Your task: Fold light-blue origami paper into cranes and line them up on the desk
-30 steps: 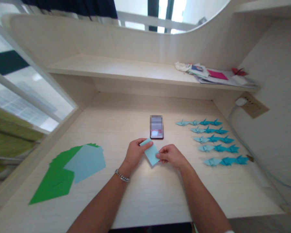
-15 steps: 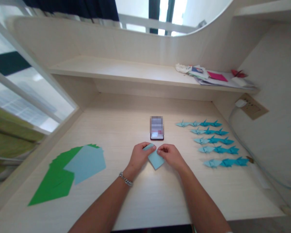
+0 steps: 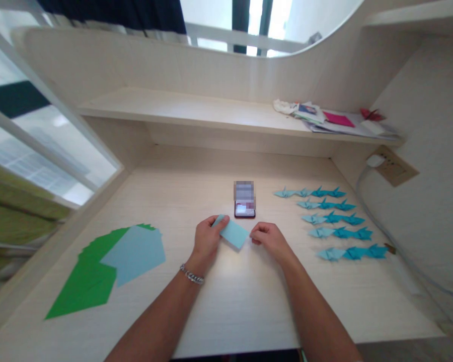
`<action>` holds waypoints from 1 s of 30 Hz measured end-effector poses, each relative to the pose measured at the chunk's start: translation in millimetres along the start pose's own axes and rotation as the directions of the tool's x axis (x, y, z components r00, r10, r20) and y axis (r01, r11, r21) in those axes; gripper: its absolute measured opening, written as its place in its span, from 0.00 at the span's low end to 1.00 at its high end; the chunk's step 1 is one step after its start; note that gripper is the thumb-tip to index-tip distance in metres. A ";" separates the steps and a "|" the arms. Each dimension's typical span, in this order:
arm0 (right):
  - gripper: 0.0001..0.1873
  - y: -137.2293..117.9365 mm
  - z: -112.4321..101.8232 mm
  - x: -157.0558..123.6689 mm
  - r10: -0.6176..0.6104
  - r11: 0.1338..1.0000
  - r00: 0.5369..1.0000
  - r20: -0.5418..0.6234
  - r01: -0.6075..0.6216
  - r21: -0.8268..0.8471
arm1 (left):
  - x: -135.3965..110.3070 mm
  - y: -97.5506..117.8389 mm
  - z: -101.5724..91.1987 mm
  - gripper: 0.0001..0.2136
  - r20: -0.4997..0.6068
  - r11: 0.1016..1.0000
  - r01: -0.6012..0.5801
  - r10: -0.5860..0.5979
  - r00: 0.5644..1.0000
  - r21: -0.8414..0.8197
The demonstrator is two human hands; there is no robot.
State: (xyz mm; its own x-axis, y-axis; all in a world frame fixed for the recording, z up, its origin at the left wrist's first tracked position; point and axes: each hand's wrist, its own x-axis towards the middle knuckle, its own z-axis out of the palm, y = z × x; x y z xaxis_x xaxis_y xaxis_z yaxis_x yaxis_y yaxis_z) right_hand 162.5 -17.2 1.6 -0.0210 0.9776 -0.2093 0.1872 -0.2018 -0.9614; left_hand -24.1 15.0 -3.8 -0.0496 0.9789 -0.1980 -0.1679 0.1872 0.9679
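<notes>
My left hand (image 3: 208,239) pinches a small folded piece of light blue paper (image 3: 234,235) by its upper left part, thumb on top. The paper is tilted above the desk, its long side running down to the right. My right hand (image 3: 267,239) is close by on the right, fingers curled and pressed together. Its fingertips are at the paper's right corner; whether they grip that corner, I cannot make out. A phone (image 3: 244,208) with a lit, partly blurred screen lies just beyond both hands.
Light blue sheets (image 3: 139,254) lie over fanned green sheets (image 3: 85,291) on the left of the desk. On the right are several rows of blue folded paper cranes (image 3: 334,218). A shelf (image 3: 196,108) above bears papers (image 3: 337,119). A charger cable (image 3: 385,236) runs along the right wall.
The folded paper has turned from pointing toward me to lying slantwise. My left hand has shifted slightly left with it, and my right hand has moved slightly right.
</notes>
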 end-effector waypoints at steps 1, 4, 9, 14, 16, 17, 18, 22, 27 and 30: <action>0.04 0.1 -3.2 0.3 0.006 1.000 1.000 -0.021 -0.005 0.022 | 1.2 0.9 -0.9 0.15 -0.023 0.999 0.011 -0.012 1.000 -0.050; 0.06 0.1 -4.8 1.9 -0.028 0.996 0.993 -0.115 0.038 0.085 | -1.6 1.6 2.6 0.16 -0.046 0.991 0.010 -0.016 0.999 -0.131; 0.12 6.5 8.1 7.1 -0.140 0.982 0.987 -0.082 0.149 0.113 | -12.5 -1.0 14.1 0.14 0.068 0.992 0.006 0.003 0.998 -0.124; 0.13 9.2 3.0 6.4 -0.116 0.993 0.976 -0.184 0.112 -0.035 | -10.2 2.9 7.6 0.11 0.269 0.972 -0.109 0.050 0.962 0.209; 0.12 5.9 1.6 3.1 -0.135 0.986 0.983 -0.124 0.121 -0.118 | -11.0 4.5 5.2 0.10 0.398 0.914 -0.223 0.075 0.915 0.340; 0.11 4.1 1.4 1.5 -0.143 0.981 0.986 -0.082 0.130 -0.146 | -12.1 5.2 4.6 0.10 0.451 0.878 -0.272 0.073 0.889 0.393; 0.11 2.7 1.0 0.3 -0.150 0.976 0.987 -0.051 0.140 -0.165 | -13.4 5.8 4.3 0.10 0.494 0.841 -0.316 0.068 0.867 0.439; 0.13 4.2 -12.7 1.9 -0.117 0.991 0.989 -0.091 0.109 -0.082 | -14.2 9.5 0.2 0.09 0.550 0.741 -0.401 0.052 0.834 0.539; 0.15 11.5 -33.9 5.6 -0.081 0.995 0.968 -0.239 0.093 0.039 | -9.1 12.8 -5.6 0.08 0.524 0.731 -0.375 0.028 0.851 0.570; 0.13 7.4 -20.7 2.5 -0.093 0.995 0.988 -0.124 0.089 -0.037 | -12.6 9.6 -0.6 0.10 0.522 0.791 -0.366 0.070 0.850 0.490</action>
State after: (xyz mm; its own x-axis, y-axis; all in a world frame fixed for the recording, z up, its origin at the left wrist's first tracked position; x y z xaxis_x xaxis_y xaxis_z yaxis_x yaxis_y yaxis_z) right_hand 184.2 -15.1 -2.3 0.0833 0.9919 -0.0955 0.2208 -0.1118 -0.9689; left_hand -25.7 4.4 7.9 0.4601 0.8876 -0.0197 0.3677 -0.1703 0.9142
